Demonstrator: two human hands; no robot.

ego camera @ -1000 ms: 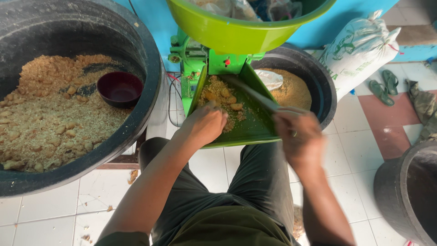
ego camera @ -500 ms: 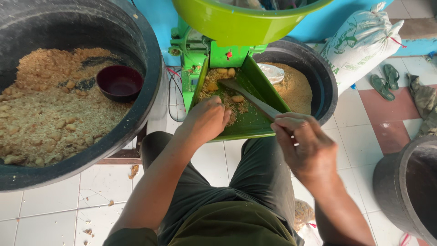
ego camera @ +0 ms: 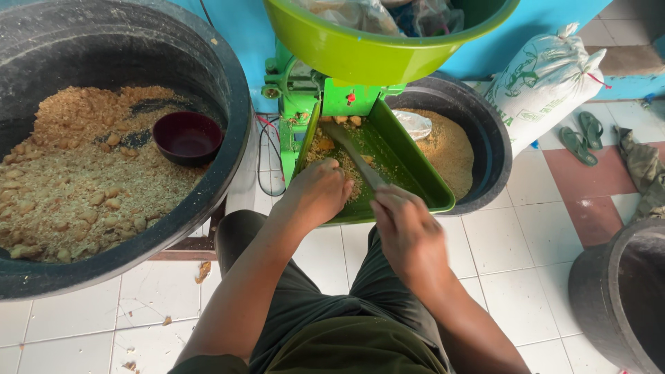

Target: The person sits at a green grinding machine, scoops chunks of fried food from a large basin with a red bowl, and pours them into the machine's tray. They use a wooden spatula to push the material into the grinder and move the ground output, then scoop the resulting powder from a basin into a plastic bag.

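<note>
A green machine point(ego camera: 325, 97) carries a sloping green tray point(ego camera: 409, 173) with crumbly brown feed point(ego camera: 325, 149) on it. My left hand point(ego camera: 320, 190) rests palm down on the feed at the tray's near left side. My right hand point(ego camera: 409, 232) is shut on the handle of a flat metal stick point(ego camera: 353, 156), whose blade lies along the tray toward the machine's mouth. A lime-green bowl point(ego camera: 374, 52) sits on top of the machine.
A big black tub point(ego camera: 228, 138) at left holds brown feed and a dark red bowl point(ego camera: 187, 137). Another black tub point(ego camera: 485, 138) with fine meal stands behind the tray. A white sack point(ego camera: 547, 79), green sandals point(ego camera: 582, 135) and a dark tub point(ego camera: 616, 298) are at right.
The stick's blade has slid up the tray toward the machine. My left hand has shifted slightly down the tray over the feed. The view has tilted a little.
</note>
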